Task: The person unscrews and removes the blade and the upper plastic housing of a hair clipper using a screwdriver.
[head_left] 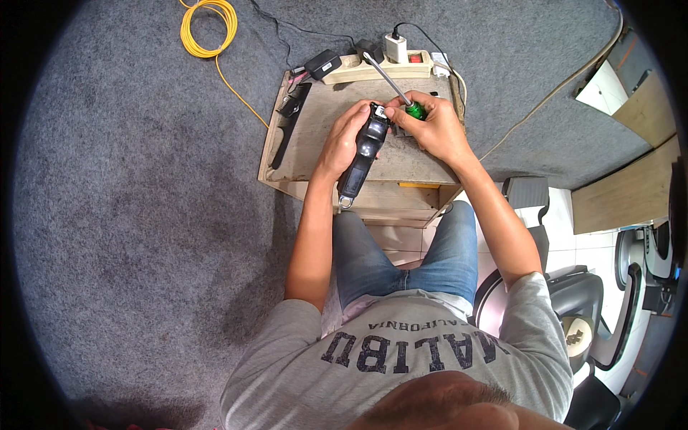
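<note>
Above the small wooden table, my left hand (342,141) is closed round the side of a black hair clipper (365,147). Its body is glossy and contoured, with a metal hanging loop at the near end. My right hand (435,127) holds a screwdriver by its green handle (415,110), the metal shaft (388,77) pointing away to the far left. The thumb and fingertips of that hand also touch the clipper's far end, beside a small white part (380,112). What exactly these fingertips pinch is too small to tell.
On the wooden table (315,154), a long black part (290,136) lies along the left edge. A cream power strip (375,70) with a black adapter (323,65) and white charger (395,49) lines the far edge. Coiled yellow cable (208,30) lies on grey carpet. Black chairs (577,301) stand right.
</note>
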{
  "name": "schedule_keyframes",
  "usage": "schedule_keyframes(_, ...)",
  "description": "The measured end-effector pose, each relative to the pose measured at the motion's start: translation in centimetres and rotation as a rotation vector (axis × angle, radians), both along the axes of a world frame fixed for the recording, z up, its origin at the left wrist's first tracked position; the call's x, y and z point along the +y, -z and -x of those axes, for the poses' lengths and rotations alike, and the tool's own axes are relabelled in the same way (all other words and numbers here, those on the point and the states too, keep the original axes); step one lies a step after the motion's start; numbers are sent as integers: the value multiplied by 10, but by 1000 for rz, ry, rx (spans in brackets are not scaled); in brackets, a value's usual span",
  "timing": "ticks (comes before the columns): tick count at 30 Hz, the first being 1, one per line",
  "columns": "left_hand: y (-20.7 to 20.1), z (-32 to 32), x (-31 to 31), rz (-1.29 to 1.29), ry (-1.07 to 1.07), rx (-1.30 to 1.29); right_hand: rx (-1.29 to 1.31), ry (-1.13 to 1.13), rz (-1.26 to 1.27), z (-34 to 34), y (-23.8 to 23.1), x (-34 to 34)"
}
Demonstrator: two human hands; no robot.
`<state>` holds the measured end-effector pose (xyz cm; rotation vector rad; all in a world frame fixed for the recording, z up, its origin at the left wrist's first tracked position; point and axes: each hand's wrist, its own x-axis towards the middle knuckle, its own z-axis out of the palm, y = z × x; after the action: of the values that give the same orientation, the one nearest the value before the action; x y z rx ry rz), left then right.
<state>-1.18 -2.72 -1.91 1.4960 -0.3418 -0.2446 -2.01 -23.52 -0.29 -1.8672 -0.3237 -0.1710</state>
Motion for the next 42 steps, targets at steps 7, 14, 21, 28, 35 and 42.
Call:
schedule_keyframes(7, 2, -1, 1, -16, 20, -9, -38, -7, 61, -2, 2, -1)
schedule_keyframes(14, 1, -1, 1, -12, 37, -14, 145, -81, -75, -2, 1, -2)
schedule_keyframes(21, 1, -2, 1, -25, 42, -14, 177, -136, -175, -6, 8, -3)
schedule_keyframes(28, 2, 0, 1, -45, 35, -2, 187, -99, -122, -6, 9, -2)
schedule_keyframes(35, -4, 2, -2, -62, 25, 2, -50, 30, 100, -3, 13, 0)
schedule_keyframes(42, 7, -2, 1, -6, -32, 19, -364, 70, 109, -3, 14, 6)
